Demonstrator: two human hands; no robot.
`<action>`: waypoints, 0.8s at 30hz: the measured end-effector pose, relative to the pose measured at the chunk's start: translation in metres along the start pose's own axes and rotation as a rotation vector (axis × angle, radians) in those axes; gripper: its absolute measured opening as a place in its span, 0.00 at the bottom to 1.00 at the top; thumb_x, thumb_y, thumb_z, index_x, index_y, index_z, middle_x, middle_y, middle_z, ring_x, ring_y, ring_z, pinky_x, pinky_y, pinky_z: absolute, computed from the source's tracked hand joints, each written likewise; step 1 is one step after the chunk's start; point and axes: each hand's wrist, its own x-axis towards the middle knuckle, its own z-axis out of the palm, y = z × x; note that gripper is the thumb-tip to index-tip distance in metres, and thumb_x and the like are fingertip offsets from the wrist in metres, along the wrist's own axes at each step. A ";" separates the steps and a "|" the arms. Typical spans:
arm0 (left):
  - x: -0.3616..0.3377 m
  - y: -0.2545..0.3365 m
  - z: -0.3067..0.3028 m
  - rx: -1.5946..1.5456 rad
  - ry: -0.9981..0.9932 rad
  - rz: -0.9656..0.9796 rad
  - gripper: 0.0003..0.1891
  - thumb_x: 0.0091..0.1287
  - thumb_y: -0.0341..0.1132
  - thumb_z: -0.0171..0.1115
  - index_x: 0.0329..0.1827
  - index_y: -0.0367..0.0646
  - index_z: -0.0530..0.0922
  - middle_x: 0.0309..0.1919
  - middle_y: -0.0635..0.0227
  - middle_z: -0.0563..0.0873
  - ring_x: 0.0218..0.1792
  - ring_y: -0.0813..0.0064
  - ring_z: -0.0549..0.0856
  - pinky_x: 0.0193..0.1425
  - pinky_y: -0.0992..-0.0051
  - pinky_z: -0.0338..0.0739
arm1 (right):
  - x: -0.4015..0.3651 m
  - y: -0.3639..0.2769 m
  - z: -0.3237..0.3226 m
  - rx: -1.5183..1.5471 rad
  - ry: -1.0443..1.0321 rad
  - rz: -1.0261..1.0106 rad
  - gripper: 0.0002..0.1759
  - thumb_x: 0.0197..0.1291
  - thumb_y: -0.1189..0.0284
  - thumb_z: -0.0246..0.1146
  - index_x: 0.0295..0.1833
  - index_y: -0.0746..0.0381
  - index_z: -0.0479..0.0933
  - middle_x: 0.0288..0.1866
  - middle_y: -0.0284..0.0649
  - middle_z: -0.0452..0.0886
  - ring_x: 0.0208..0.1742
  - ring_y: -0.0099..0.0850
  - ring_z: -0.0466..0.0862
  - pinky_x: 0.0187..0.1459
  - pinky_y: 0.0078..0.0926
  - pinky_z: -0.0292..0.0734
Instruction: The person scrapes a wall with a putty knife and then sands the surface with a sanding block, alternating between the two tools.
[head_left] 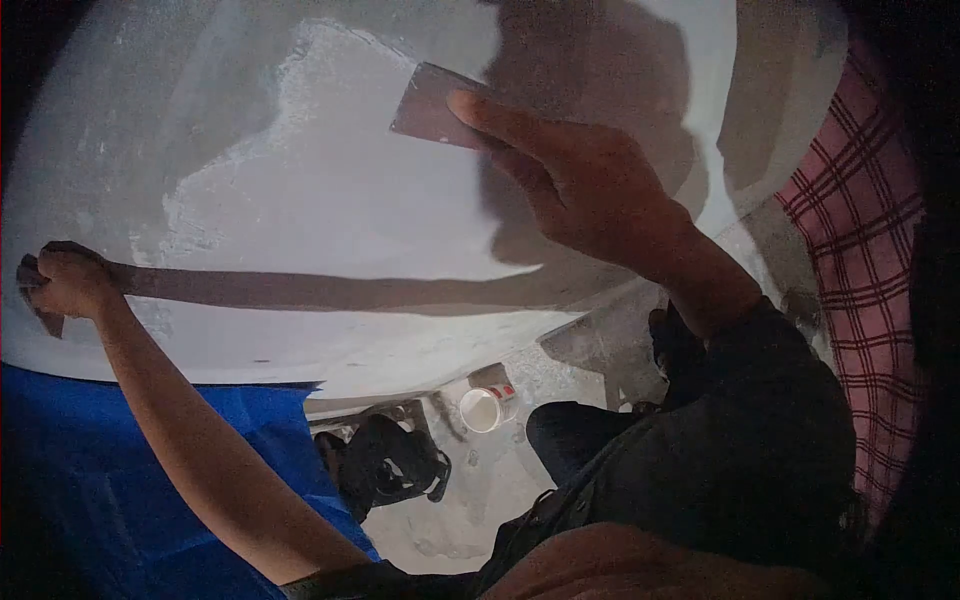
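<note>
A pale wall (360,200) fills the upper view, with a smooth white coating beside rougher grey areas. My right hand (600,190) holds a flat, dark rectangular scraper plate (425,108) near the white part, its thumb laid along the plate. At the far left, my left hand (75,280) is closed around a dark flat piece (48,318) close to the wall; its exact shape is partly hidden by the fingers. Shadows of both arms fall across the wall.
Blue sheeting (100,470) hangs at the lower left. On the floor stand a white bucket (482,410) and a dark object (390,465) that I cannot make out clearly. A red checked cloth (865,250) is at the right.
</note>
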 end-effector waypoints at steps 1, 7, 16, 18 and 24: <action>0.000 0.000 0.001 -0.052 -0.007 -0.001 0.30 0.70 0.43 0.54 0.60 0.18 0.71 0.54 0.36 0.80 0.51 0.43 0.85 0.54 0.47 0.80 | 0.000 -0.001 -0.004 -0.046 -0.028 0.015 0.34 0.72 0.66 0.65 0.79 0.48 0.61 0.33 0.44 0.87 0.23 0.29 0.86 0.24 0.30 0.83; 0.001 0.010 -0.001 0.018 -0.061 -0.049 0.31 0.72 0.45 0.52 0.63 0.19 0.69 0.56 0.36 0.79 0.52 0.41 0.85 0.54 0.47 0.80 | 0.003 0.003 -0.001 -0.140 0.017 -0.028 0.36 0.70 0.66 0.67 0.80 0.48 0.61 0.32 0.42 0.87 0.22 0.28 0.85 0.24 0.29 0.83; 0.009 -0.003 0.005 -0.016 0.026 0.102 0.25 0.69 0.40 0.55 0.59 0.25 0.78 0.51 0.36 0.85 0.51 0.44 0.87 0.55 0.52 0.82 | 0.014 -0.016 -0.008 -0.109 -0.083 0.125 0.34 0.70 0.68 0.67 0.79 0.44 0.65 0.34 0.45 0.86 0.30 0.38 0.88 0.32 0.36 0.85; 0.007 -0.002 0.005 -0.072 -0.002 0.054 0.25 0.68 0.40 0.55 0.59 0.26 0.79 0.52 0.36 0.85 0.51 0.44 0.87 0.55 0.53 0.82 | 0.017 -0.018 -0.010 -0.084 -0.079 0.124 0.34 0.70 0.68 0.67 0.79 0.44 0.65 0.33 0.45 0.86 0.29 0.38 0.88 0.31 0.36 0.85; 0.016 -0.003 0.008 0.033 -0.040 -0.045 0.26 0.67 0.41 0.57 0.58 0.26 0.80 0.51 0.37 0.86 0.48 0.43 0.89 0.54 0.51 0.83 | 0.025 -0.019 -0.020 -0.109 -0.152 0.144 0.34 0.71 0.68 0.66 0.80 0.45 0.64 0.32 0.45 0.86 0.27 0.38 0.87 0.30 0.37 0.84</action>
